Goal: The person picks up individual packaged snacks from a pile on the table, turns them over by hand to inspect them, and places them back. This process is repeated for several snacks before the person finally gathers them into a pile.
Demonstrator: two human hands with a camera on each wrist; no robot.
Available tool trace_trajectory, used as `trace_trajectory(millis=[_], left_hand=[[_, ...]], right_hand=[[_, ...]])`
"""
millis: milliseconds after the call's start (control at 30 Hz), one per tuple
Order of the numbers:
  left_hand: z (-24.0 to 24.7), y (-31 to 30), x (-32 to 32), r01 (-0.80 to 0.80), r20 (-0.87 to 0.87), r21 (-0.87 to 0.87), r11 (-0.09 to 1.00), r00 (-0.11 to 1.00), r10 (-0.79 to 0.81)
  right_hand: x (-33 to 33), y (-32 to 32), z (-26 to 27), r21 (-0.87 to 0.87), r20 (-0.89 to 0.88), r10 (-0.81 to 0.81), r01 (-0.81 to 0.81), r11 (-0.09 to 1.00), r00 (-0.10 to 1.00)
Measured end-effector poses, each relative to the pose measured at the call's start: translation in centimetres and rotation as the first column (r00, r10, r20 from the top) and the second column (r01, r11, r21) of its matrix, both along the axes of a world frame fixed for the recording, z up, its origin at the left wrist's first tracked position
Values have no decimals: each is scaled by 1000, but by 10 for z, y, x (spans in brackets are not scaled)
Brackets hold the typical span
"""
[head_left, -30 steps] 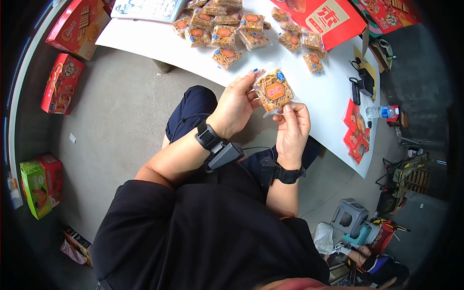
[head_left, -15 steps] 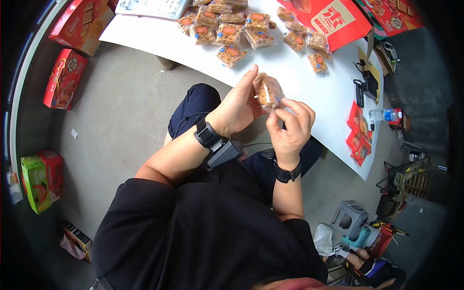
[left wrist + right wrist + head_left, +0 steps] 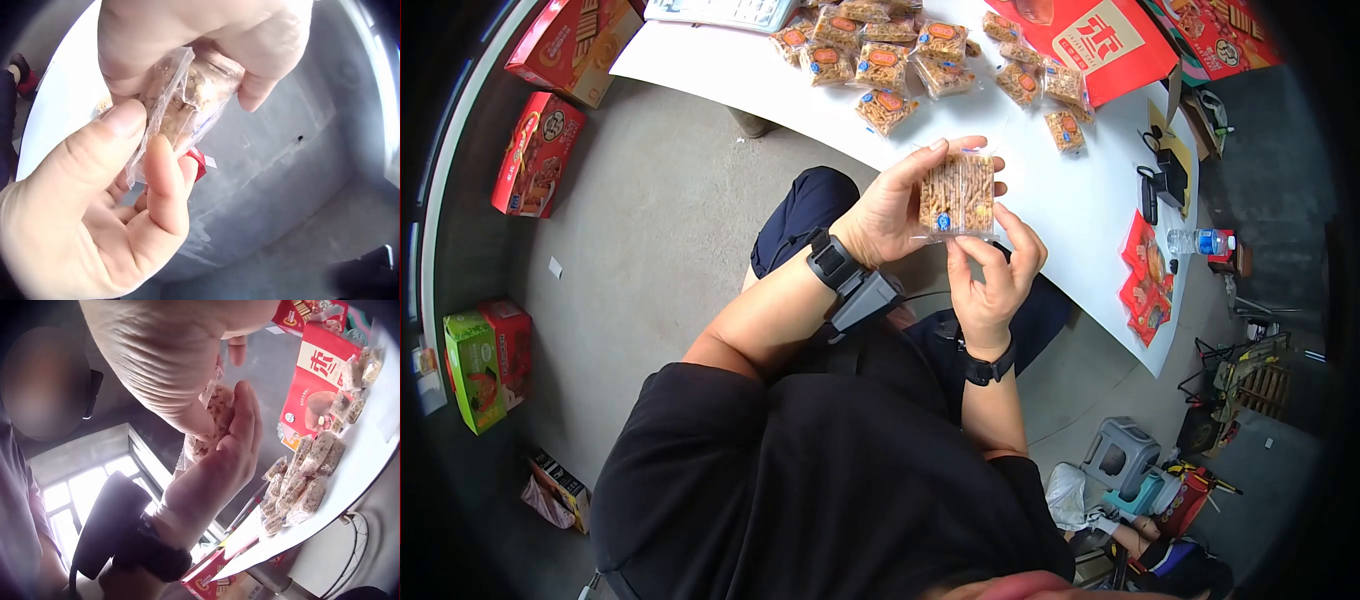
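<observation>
A square sachima cake (image 3: 957,190) in clear wrap is held up in front of the body, near the table's front edge. Its ridged face and a blue mark low on it are turned to the head view. My left hand (image 3: 888,208) grips it from the left side, with fingertips showing past its far edge. At the lower edge of the wrapper, my right hand (image 3: 1000,280) pinches with thumb and forefinger. The left wrist view shows the right hand's thumb (image 3: 122,119) on the crinkled film. In the right wrist view, fingers hide much of the cake (image 3: 219,415).
More wrapped sachima cakes (image 3: 880,65) lie in groups on the white table (image 3: 1000,130). A red bag (image 3: 1090,45) sits behind them. Scissors, a black box (image 3: 1170,178), red packets (image 3: 1145,275) and a water bottle (image 3: 1197,241) are at the right. Boxes (image 3: 538,155) stand on the floor left.
The sachima cake has been flipped over: its orange label faced the camera earlier, and its other side does now. The left hand has moved behind it; the right hand has shifted along the lower edge.
</observation>
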State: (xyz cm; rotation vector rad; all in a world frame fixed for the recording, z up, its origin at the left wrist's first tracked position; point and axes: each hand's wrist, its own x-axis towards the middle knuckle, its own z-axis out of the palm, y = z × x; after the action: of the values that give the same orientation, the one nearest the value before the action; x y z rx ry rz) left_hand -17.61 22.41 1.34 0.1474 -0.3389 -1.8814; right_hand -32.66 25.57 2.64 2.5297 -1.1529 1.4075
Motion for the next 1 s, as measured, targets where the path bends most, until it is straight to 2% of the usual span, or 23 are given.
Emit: trace_trajectory(millis=[300, 400, 467, 500, 567, 600, 633, 667, 700, 767, 800, 867, 900, 967, 1000], left_hand=[[2, 3, -2, -2, -12, 13, 1000, 1000, 2], [-1, 2, -1, 23, 29, 97, 995, 999, -26], [-1, 4, -2, -43, 227, 283, 958, 974, -23], [-4, 4, -2, -42, 227, 283, 958, 974, -24], [-13, 3, -5, -168, 425, 186, 968, 902, 75], [-12, 4, -5, -167, 425, 186, 968, 902, 74], [-11, 4, -5, -179, 524, 129, 975, 847, 87], [-10, 5, -5, -186, 616, 70, 980, 781, 104], [-11, 5, -4, -185, 616, 70, 980, 781, 104], [-13, 5, -2, -116, 678, -104, 988, 719, 155], [-11, 6, 0, -115, 678, -103, 988, 719, 154], [-4, 7, 3, 14, 756, -195, 981, 639, 142], [-4, 8, 3, 17, 757, -194, 981, 639, 138], [-4, 9, 3, 138, 822, -237, 962, 556, 122], [-3, 9, 2, 153, 794, -245, 957, 599, 107]], right_hand=[[-4, -4, -3, 23, 62, -45, 44, 999, 997], [-4, -4, 2, 44, 85, -28, 25, 999, 996], [-5, -5, 4, 96, 174, -29, 12, 995, 984], [-6, -5, 4, 96, 174, -29, 12, 995, 984], [-10, -9, 2, 235, 389, 12, -112, 966, 921], [-11, -12, 2, 259, 439, 16, -143, 955, 898], [-13, -12, 3, 259, 439, 15, -142, 955, 899], [-14, -12, 4, 358, 547, -25, -207, 911, 837], [-14, -12, 5, 442, 641, -80, -282, 852, 763], [-16, -14, 8, 481, 656, -125, -284, 829, 745], [-19, -17, 6, 520, 665, -148, -312, 795, 732], [-23, -20, 3, 589, 642, -183, -327, 739, 745], [-24, -20, 3, 590, 642, -186, -325, 739, 744], [-25, -20, 3, 652, 632, -188, -385, 654, 752], [-25, -20, 2, 652, 633, -191, -384, 653, 750]])
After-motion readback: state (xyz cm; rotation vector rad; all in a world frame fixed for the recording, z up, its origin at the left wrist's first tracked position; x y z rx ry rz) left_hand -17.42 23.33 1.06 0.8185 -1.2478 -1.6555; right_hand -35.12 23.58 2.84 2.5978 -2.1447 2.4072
